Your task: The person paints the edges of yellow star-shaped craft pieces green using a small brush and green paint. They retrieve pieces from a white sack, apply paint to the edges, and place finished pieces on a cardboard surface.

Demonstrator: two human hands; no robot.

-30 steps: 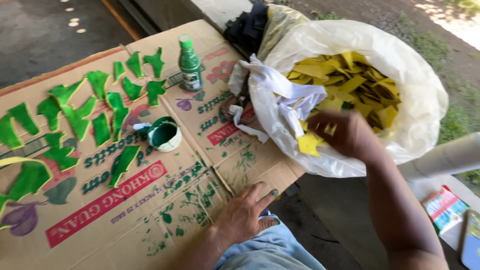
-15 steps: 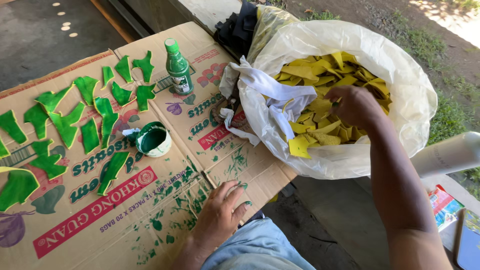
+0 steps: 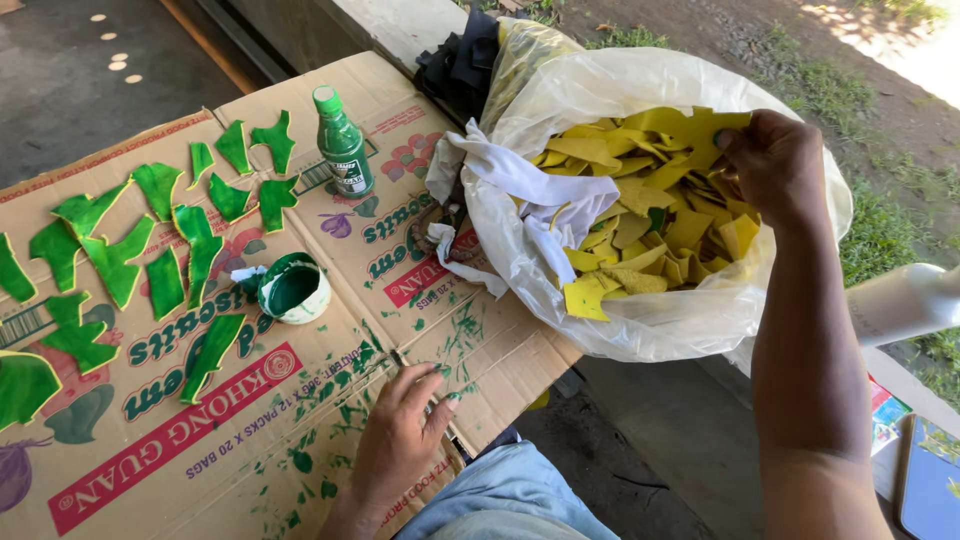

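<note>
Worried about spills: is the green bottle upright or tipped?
Upright: the green bottle stands on the cardboard, cap on top.

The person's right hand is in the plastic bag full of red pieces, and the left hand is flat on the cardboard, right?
Not quite. In the head view the pieces in the plastic bag are yellow, not red. The rest holds: the right hand reaches into the bag, and the left hand lies flat on the cardboard.

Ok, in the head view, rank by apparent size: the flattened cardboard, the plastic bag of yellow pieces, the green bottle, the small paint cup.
1. Flattened cardboard, largest.
2. Plastic bag of yellow pieces.
3. Green bottle and paint cup: look alike in area; the bottle is taller, the cup wider and nearer, so unranked.
</note>
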